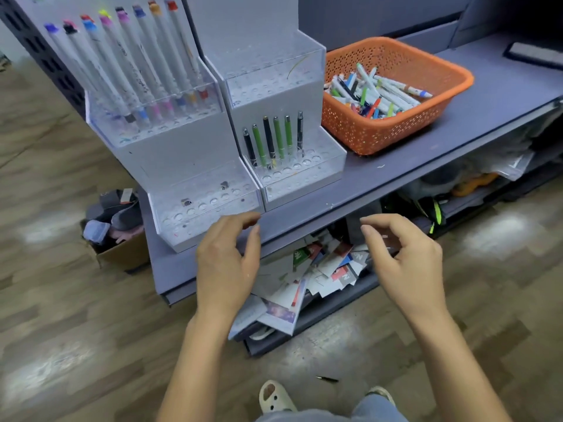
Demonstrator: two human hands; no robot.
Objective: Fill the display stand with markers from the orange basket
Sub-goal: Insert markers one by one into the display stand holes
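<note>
An orange basket [426,114] full of loose markers [377,92] sits on the grey shelf at the right. To its left stand two white tiered display stands. The left stand [182,166] holds a row of white markers with coloured caps [134,65] in its upper tier; its lower tier has bare holes. The right stand [292,138] holds several green and black pens [274,138] in its lower tier. My left hand [227,263] and my right hand [402,257] hover in front of the shelf edge, fingers loosely curled, holding nothing.
The grey shelf [457,132] has bare surface in front of the basket. A lower shelf holds scattered paper packets [307,269]. A cardboard box of cloth items [115,226] sits on the wooden floor at the left. A pen [327,379] lies on the floor near my feet.
</note>
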